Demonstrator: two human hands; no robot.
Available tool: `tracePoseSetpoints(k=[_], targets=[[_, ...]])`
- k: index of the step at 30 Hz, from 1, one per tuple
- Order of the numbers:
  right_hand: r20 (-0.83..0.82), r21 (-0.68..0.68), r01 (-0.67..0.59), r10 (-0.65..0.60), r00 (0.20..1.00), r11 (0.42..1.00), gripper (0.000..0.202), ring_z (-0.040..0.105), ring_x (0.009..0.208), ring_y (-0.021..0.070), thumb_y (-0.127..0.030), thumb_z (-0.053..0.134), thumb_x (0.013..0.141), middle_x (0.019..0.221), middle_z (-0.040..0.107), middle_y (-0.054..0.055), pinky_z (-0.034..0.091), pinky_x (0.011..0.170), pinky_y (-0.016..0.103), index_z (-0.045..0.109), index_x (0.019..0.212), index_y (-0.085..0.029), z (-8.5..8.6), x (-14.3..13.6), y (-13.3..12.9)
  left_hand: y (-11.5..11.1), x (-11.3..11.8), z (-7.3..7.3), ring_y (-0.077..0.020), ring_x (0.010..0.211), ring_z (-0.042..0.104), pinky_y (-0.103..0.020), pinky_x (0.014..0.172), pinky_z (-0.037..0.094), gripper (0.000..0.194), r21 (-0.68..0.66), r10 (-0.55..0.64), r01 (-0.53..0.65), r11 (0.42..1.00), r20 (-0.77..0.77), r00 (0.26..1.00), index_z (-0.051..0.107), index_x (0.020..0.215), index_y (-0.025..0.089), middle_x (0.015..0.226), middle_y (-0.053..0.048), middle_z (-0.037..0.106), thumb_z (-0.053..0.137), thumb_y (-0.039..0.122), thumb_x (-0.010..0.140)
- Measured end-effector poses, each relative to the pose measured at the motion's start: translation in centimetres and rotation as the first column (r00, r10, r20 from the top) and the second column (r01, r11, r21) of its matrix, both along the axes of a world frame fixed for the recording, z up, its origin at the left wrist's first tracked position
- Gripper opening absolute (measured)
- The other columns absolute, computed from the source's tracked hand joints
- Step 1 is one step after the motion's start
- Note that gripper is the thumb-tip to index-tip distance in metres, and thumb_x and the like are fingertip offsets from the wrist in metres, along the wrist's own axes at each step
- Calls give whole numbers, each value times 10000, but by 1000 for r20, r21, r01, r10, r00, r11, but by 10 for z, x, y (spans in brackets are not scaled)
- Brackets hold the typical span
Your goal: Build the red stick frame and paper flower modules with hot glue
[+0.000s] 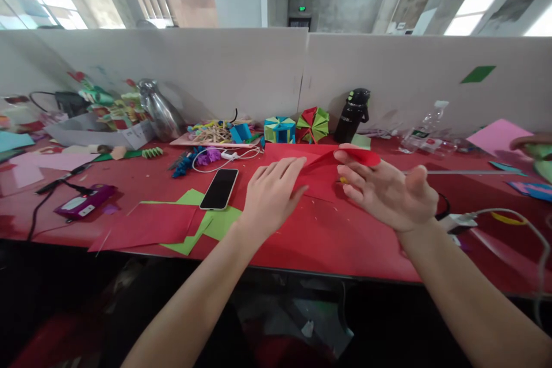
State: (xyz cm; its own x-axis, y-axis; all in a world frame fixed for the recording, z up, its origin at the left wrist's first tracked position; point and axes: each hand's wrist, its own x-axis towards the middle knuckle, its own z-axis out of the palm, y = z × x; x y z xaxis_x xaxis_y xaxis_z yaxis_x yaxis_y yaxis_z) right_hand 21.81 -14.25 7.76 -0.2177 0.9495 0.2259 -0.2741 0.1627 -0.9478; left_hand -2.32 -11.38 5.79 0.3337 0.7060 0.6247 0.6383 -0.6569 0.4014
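A red sheet of paper (321,175) lies at the middle of the red table, its right part lifted and curling over. My left hand (273,192) is at the sheet's left side, fingers stretched out together and thumb apart. On the right, my right hand (383,187) is turned palm up with fingers spread, its fingertips under the curled edge of the sheet. Whether either hand grips the paper is not clear; neither is closed round it. Left of my left hand lie a phone (219,189), green paper (224,223) and red paper (150,224).
Behind the sheet stand folded paper models (279,130), a black bottle (352,115) and a metal jug (159,109). A purple device (85,201) with cables is at the left. At the right are a white plug (457,221) and another person's hand (528,142) near pink paper (500,137).
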Motion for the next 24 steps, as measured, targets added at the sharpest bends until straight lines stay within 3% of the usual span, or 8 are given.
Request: tracePoseSetpoints(k=[4,7,9,11,13,15,20,24], targets=[[125,176,163,-187,974,971,634,692,934,252,-704,699,674,1246,664,57,564,685,387,649,1220,-387,16,-6,-7,-1,0,6,-261,1055,654,-377,960,467,260,-82,-7,28,996,250,968,671,1161,276,1118,-55,720,552,273,930],[163,426,423,-528,834,800,470,668,919,213,-453,755,762,1086,692,51,559,779,378,669,1205,-321,25,-9,2,-5,-6,21,-258,988,690,-357,889,530,260,-207,-76,222,953,544,835,696,1110,253,1048,-46,731,681,266,851],[205,514,423,-586,784,746,443,623,1082,234,-373,786,750,1163,672,51,522,924,400,683,1172,-285,28,-8,11,-6,-8,28,-273,954,706,-373,847,563,300,-309,-97,393,866,668,738,701,1103,232,1001,-58,737,733,273,808],[291,407,290,-423,858,866,486,585,1184,270,-385,793,742,1249,654,60,506,969,432,664,1198,-282,27,-8,19,-5,-9,28,-298,956,705,-409,822,581,336,-408,-95,490,770,686,721,704,1099,209,1010,-82,737,761,297,779],[309,147,131,-171,935,980,531,630,1130,304,-412,799,729,1233,676,79,553,891,453,647,1220,-279,22,-12,25,0,-7,19,-327,1021,683,-449,846,577,383,-477,-82,483,734,643,761,706,1101,195,1095,-111,719,788,311,745],[265,-68,50,-30,964,996,541,693,990,315,-409,830,684,1141,720,91,586,800,460,666,1178,-258,12,-18,29,6,-5,5,-343,1101,649,-473,892,559,442,-514,-70,445,733,594,801,702,1131,198,1190,-132,685,808,325,721],[164,-171,257,-230,959,951,503,720,868,280,-338,889,590,1012,760,83,584,814,473,696,1035,-204,-26,-26,41,23,-6,-32,-334,1033,674,-459,830,573,642,-647,8,363,671,495,869,661,1222,213,1152,-166,681,865,392,640],[102,-199,298,-283,954,934,505,718,908,267,-297,909,567,1053,756,82,576,874,461,693,1013,-200,-47,-23,44,28,-12,-41,-293,934,700,-423,808,570,538,-699,47,261,665,389,920,680,1146,187,1033,-141,708,839,391,675]])
